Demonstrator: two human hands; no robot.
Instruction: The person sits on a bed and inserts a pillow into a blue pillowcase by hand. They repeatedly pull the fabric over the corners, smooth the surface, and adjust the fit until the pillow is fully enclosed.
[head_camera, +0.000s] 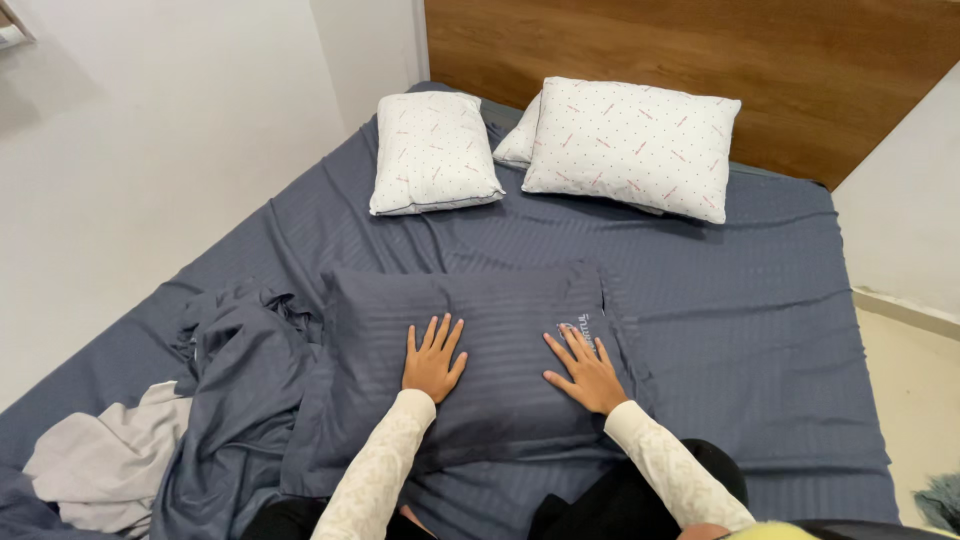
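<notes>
Blue-grey striped pillow lies in the middle of the bed, with free sheet on its right. We press left hand and right hand flat, fingers spread open.

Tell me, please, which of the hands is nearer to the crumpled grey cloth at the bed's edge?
Left. The left hand lies flat on the dark blue pillow, on the side toward the crumpled grey cloth. The right hand lies flat farther along the pillow, away from it.

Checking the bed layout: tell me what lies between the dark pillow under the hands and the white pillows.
Only bare blue-grey striped sheet separates the dark pillow from the white pillows, per the head view.
</notes>
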